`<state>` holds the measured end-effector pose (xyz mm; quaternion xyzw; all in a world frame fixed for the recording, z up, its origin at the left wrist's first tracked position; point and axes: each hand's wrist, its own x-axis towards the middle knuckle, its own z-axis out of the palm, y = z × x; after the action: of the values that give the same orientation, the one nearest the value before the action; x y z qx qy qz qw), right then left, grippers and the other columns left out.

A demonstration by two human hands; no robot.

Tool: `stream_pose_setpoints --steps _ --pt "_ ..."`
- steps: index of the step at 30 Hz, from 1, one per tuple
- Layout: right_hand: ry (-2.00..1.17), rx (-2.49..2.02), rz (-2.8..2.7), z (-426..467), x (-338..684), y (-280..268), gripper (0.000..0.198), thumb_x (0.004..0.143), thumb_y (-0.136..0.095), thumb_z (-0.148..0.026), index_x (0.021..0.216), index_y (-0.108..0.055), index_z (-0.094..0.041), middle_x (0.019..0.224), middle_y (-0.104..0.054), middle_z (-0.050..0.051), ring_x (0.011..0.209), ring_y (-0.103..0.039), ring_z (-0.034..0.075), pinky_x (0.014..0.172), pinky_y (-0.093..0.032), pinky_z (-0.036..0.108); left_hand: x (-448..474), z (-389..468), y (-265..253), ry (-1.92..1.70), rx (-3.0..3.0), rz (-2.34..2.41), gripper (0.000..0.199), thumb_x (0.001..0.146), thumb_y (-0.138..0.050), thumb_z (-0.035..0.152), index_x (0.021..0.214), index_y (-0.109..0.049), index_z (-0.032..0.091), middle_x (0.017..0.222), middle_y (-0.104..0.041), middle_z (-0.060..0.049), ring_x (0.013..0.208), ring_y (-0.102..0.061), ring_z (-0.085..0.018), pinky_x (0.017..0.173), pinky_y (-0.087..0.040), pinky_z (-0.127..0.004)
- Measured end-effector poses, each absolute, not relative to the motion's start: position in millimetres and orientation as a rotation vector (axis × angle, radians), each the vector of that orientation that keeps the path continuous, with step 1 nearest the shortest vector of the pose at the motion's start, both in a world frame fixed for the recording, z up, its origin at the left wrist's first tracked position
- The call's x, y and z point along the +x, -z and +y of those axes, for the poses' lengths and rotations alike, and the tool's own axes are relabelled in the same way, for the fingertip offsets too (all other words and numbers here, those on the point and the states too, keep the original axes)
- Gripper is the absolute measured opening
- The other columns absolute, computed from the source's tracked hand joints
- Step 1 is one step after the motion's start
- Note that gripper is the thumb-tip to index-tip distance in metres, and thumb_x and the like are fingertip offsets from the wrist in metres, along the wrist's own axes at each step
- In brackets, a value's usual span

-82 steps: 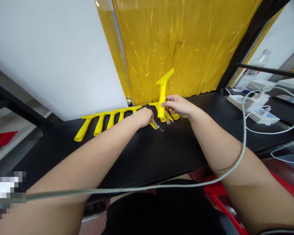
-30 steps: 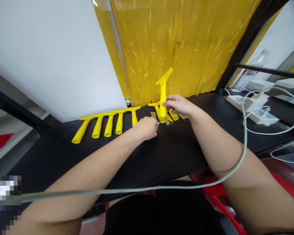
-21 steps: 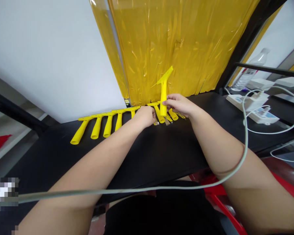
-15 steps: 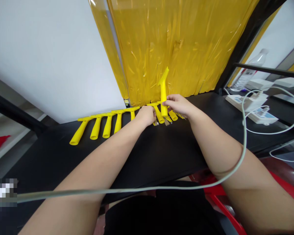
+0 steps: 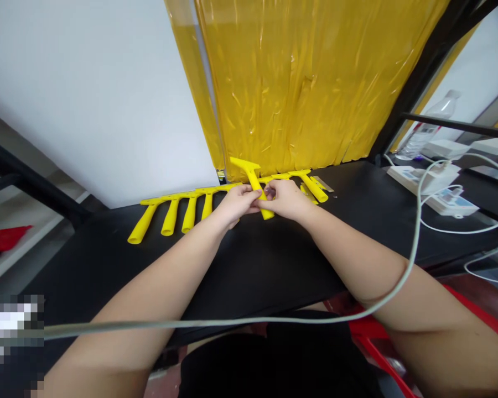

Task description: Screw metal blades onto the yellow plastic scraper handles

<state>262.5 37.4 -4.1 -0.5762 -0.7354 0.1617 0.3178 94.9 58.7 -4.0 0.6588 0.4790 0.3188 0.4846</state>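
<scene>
Both hands meet in front of me around the handle of a yellow T-shaped scraper (image 5: 253, 176). Its flat head points up and away, tilted to the left, and the lower handle end sticks out below my fingers. My left hand (image 5: 237, 202) is closed on the handle's left side. On the other side, my right hand (image 5: 288, 200) grips the same handle. Similar yellow scrapers (image 5: 189, 213) lie in a row to the left, heads toward the wall. Another scraper (image 5: 316, 188) lies right of my right hand, beside a thin metal blade (image 5: 323, 184).
The black tabletop (image 5: 274, 265) meets a white panel (image 5: 108, 99) and a yellow plastic curtain (image 5: 315, 83) at the back. White power strips (image 5: 435, 190) and a clear bottle (image 5: 429, 127) are at the right. A pale cable (image 5: 274, 319) crosses close before me.
The scraper in my right hand has come left and lower, and its head now leans left. My left hand has risen from the row onto this handle.
</scene>
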Motion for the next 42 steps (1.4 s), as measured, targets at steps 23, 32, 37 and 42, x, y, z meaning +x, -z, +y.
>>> stream_pose_setpoints --steps 23,32,37,42 --pt "-0.21 -1.914 -2.079 48 282 4 0.025 0.08 -0.08 -0.031 0.105 -0.081 -0.025 0.107 -0.08 0.009 0.104 -0.072 0.03 0.084 -0.055 0.038 90 64 -18 -0.337 2.409 1.914 0.034 0.097 -0.056 0.028 0.124 -0.075 0.022 0.126 -0.069 -0.017 0.115 -0.068 -0.034 0.105 -0.052 -0.047" --pt "-0.204 -1.974 -2.091 50 281 6 0.029 0.082 -0.079 -0.033 0.11 -0.08 -0.024 0.113 -0.079 0.008 0.108 -0.073 0.031 0.088 -0.057 0.04 123 84 -11 0.115 2.409 2.055 0.038 0.084 -0.074 0.023 0.12 -0.077 0.011 0.13 -0.069 -0.025 0.122 -0.066 -0.039 0.102 -0.056 -0.045" --pt "-0.217 -1.967 -2.106 48 280 3 0.029 0.084 -0.078 -0.031 0.112 -0.08 -0.023 0.114 -0.079 0.009 0.107 -0.074 0.03 0.089 -0.057 0.038 129 85 -4 0.077 2.446 2.023 0.038 0.089 -0.068 0.024 0.125 -0.074 0.012 0.135 -0.065 -0.025 0.116 -0.069 -0.036 0.099 -0.057 -0.042" --pt "-0.228 -1.959 -2.108 46 279 2 0.03 0.084 -0.079 -0.03 0.113 -0.08 -0.023 0.113 -0.08 0.01 0.105 -0.074 0.029 0.088 -0.057 0.038 122 79 -1 -0.091 2.533 1.889 0.034 0.098 -0.057 0.034 0.12 -0.075 0.014 0.124 -0.07 -0.02 0.11 -0.071 -0.033 0.096 -0.057 -0.041"
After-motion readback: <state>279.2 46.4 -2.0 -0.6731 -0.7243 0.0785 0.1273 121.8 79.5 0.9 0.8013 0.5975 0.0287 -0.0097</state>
